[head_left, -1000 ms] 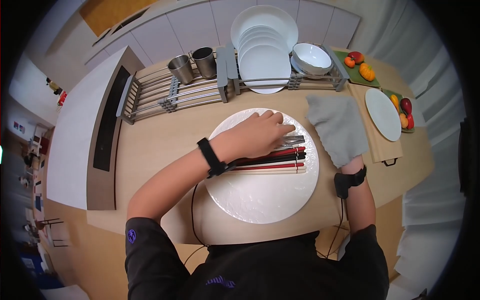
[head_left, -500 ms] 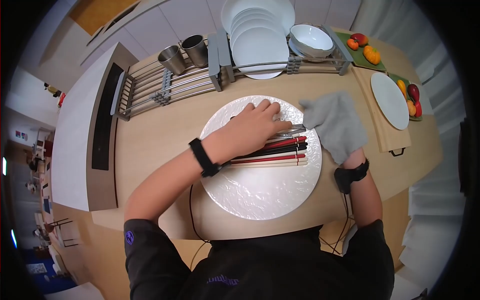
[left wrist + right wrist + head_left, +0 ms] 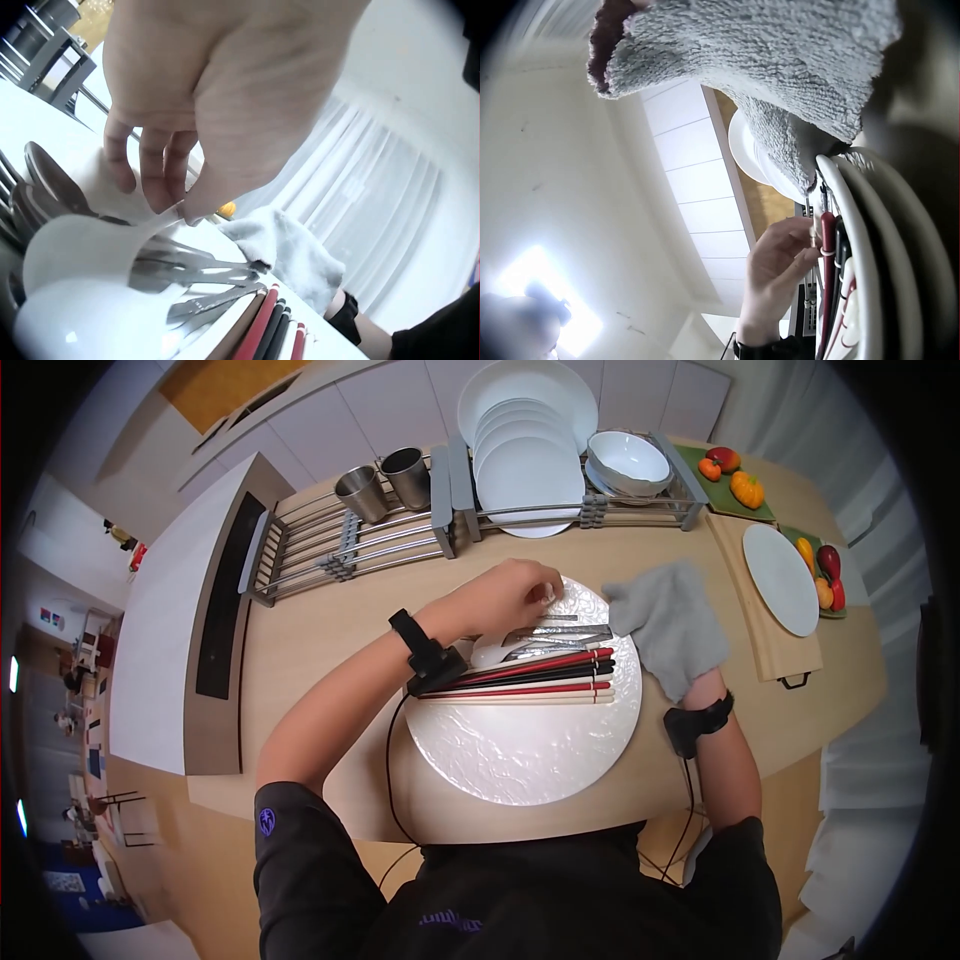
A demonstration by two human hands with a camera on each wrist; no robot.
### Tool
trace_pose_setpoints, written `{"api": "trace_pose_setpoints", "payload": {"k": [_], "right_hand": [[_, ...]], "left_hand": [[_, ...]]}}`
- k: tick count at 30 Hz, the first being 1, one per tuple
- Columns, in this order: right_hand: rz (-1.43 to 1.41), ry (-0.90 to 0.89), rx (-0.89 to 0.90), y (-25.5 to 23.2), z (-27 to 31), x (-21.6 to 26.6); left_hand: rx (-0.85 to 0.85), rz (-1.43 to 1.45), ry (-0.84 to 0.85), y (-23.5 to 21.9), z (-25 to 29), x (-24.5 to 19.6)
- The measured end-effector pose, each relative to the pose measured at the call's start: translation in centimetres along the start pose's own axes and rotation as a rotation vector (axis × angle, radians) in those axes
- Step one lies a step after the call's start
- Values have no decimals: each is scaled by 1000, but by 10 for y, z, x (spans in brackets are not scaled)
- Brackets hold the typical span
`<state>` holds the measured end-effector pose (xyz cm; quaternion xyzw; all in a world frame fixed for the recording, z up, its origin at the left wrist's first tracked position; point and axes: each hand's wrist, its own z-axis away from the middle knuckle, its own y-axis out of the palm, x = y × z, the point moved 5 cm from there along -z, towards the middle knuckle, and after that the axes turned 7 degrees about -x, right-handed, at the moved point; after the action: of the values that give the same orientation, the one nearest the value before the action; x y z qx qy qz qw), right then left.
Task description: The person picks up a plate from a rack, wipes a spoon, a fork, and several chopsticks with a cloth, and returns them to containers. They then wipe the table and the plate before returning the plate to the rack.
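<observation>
In the head view my left hand (image 3: 515, 597) is over the far side of a large white textured plate (image 3: 520, 760). Thumb and fingers pinch the handle end of a white spoon (image 3: 67, 251), whose bowl is low among the other cutlery in the left wrist view. Metal cutlery (image 3: 565, 630) lies on the plate, beside a row of red, black and cream chopsticks (image 3: 530, 678). A grey cloth (image 3: 675, 620) covers my right hand at the plate's right rim. Only the wrist shows beyond the cloth, so how those fingers lie is hidden.
Behind the plate stands a metal rack (image 3: 350, 550) with two steel cups (image 3: 405, 478), upright white plates (image 3: 530, 465) and white bowls (image 3: 628, 460). At right are a wooden board (image 3: 765, 620) with a white oval plate (image 3: 780, 580), and green trays of fruit and vegetables (image 3: 735, 495).
My left hand has risen off the cutlery, its spread fingers closing to a pinch, and more cutlery shows beneath it. The right hand under the cloth stays by the rim.
</observation>
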<state>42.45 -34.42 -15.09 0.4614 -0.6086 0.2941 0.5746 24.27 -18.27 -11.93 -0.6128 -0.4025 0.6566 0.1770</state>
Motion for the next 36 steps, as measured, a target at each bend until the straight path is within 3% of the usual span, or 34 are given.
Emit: {"api": "trace_pose_setpoints", "payload": {"k": [3,5,7,8,9,12,13,15,18,20,23,26,27,28,33,36], "right_hand": [[662,-314,16,5,4,20],[1056,-443,29,13,7,41],[1286,-460,44,25,9,61],[1159,-447,13,22,9,59],[1034,-434,-17,18,9,54],[1013,-608,-144,30,25,71],[1070,-704,-189,41,33,80],[908,-646,-117,66,42,74],[911,-499,159,111,48,80],[831,-384,268,120,55,74],[540,-193,238,105,59,38],[349,85,195,72,68,5],[273,175,175,65,72,-5],[205,216,128,63,76,-10],[-86,285,-116,74,84,-5],[-79,243,-10,75,74,1]], "left_hand": [[-135,154,23,-20,5,-8],[-224,193,27,-38,11,-14],[-322,398,-16,-60,22,-15],[-371,502,-38,-69,29,-16],[-523,616,-32,-79,38,-18],[-907,997,-35,-88,76,-24],[-908,1078,-73,-81,83,-23],[-880,1174,-134,-53,93,-23],[-814,1167,-307,-7,98,-39],[-737,1141,-250,6,101,-52],[-727,975,-170,6,109,-56],[-582,670,-283,9,111,-71],[-606,477,-127,8,111,-75],[-571,451,-105,11,110,-77],[-488,415,-55,20,107,-94],[-494,428,-39,25,105,-93]]}}
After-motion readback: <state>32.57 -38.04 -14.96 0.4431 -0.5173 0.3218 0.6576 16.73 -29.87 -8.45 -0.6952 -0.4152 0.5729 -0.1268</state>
